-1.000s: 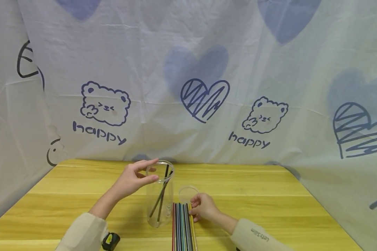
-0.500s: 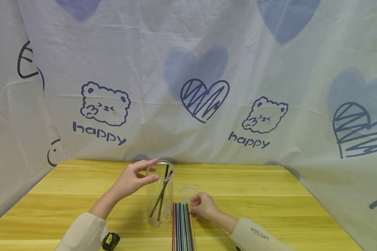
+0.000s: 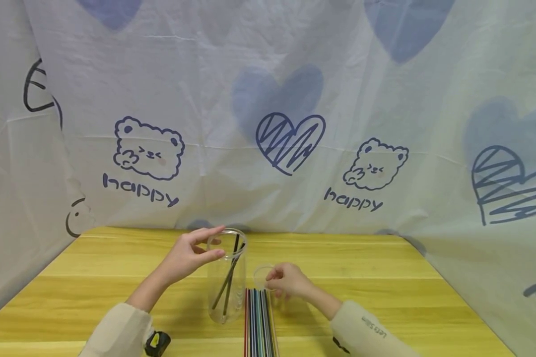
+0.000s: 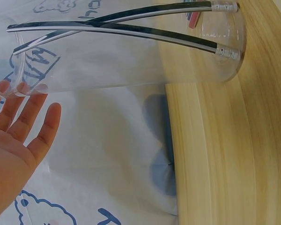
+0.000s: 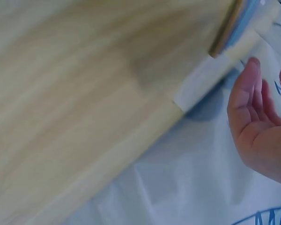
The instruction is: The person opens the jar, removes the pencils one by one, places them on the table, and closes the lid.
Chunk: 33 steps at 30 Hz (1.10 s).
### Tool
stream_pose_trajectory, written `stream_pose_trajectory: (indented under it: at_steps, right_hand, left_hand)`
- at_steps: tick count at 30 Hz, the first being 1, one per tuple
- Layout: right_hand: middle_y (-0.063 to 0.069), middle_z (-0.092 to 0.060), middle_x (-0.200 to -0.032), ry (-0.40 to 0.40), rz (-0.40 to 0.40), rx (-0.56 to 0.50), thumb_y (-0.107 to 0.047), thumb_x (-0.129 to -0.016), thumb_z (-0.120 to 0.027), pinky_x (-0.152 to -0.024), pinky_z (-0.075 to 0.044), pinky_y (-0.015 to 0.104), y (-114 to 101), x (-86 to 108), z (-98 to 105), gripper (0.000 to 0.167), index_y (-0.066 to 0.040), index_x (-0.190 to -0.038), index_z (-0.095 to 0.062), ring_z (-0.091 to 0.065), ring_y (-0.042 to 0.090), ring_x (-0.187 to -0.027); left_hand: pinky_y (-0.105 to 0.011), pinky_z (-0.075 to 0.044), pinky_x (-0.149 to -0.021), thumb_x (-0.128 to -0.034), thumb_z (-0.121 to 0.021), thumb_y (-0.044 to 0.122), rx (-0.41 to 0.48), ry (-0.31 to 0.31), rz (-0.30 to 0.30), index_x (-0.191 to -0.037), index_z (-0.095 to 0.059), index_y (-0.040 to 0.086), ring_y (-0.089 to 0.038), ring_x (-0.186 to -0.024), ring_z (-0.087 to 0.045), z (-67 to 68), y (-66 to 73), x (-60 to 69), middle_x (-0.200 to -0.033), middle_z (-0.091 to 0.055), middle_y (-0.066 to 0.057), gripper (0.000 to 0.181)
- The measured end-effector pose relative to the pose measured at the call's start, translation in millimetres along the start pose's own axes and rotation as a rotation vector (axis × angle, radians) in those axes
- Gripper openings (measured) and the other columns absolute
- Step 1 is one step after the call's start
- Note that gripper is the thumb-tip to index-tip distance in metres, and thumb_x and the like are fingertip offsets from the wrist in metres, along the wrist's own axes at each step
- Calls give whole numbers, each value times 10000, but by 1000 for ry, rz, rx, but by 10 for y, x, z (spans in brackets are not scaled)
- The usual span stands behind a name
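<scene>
A tall clear plastic jar (image 3: 214, 292) stands upright on the table, with two black pencils (image 4: 145, 29) crossed inside it. Their silver-banded eraser ends sit at the jar's bottom. My left hand (image 3: 187, 255) holds the jar by its rim, thumb on the near side and fingers on the far side. Right of the jar lies a row of several coloured pencils (image 3: 258, 322), side by side. My right hand (image 3: 291, 280) hovers just past the row's far end, fingers loosely bent. The right wrist view shows a gap between thumb and fingers, with nothing visible in it.
A clear round lid (image 3: 260, 275) lies flat behind the pencil row, partly covered by my right hand. The wooden table (image 3: 362, 297) ends at a printed white cloth (image 3: 214, 163) hanging behind it.
My right hand has moved up and away from the pencil row's right edge, over toward the lid. The yellow pencil at that edge shows less than before. My left hand and the jar stay put.
</scene>
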State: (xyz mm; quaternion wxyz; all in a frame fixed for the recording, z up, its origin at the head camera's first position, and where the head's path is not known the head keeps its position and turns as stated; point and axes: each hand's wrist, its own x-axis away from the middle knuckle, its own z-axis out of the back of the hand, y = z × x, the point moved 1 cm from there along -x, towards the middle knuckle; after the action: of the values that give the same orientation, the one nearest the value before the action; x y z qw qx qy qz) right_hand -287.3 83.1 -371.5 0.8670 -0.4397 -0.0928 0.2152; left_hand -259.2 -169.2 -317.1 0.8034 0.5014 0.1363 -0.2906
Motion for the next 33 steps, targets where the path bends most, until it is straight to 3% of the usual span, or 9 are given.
stream_pose_trajectory:
  at_steps: [7, 16, 21, 28, 33]
  right_hand:
    - [43, -582, -732, -57, 22, 3, -122, -845, -602, -444, -482, 346, -135, -28, 132, 143, 5, -910, -603, -566, 182, -552]
    - [71, -595, -781, -18, 74, -47, -144, -858, -586, -481, -498, 339, -336, -62, 241, 202, 25, -968, -597, -587, 191, -598]
    - [45, -601, -780, 1, 95, -64, -127, -867, -578, -458, -474, 259, -448, -67, 284, 210, 45, -986, -595, -598, 212, -616]
    - [73, -609, -801, 41, 153, -93, -136, -869, -583, -490, -487, 309, -586, -98, 331, 217, 47, -985, -595, -575, 159, -614]
    - [46, -616, -815, 111, 218, -85, -157, -878, -574, -514, -492, 349, -716, -89, 359, 220, 18, -1006, -613, -571, 206, -668]
  left_hand:
    - [-276, -498, -722, -812, -662, 172, 2, 5, 5, -1262, -491, 7, -235, -948, -555, -6, 11, 4, -1159, -551, -131, 508]
    - [-274, -495, -727, -818, -656, 170, 17, -1, 7, -1268, -486, 11, -362, -968, -532, -8, 8, 5, -1163, -546, -138, 506]
    - [-281, -495, -729, -822, -652, 161, 22, -2, 3, -1269, -479, 0, -329, -966, -542, -5, 6, 8, -1181, -531, -167, 506]
    - [-275, -495, -724, -820, -654, 169, 11, 2, 9, -1271, -483, 13, -243, -949, -557, 0, 7, 16, -1190, -528, -161, 507]
    - [-277, -499, -713, -815, -659, 169, 9, 8, 1, -1267, -487, 12, -259, -940, -560, -4, 6, 11, -1178, -537, -147, 508]
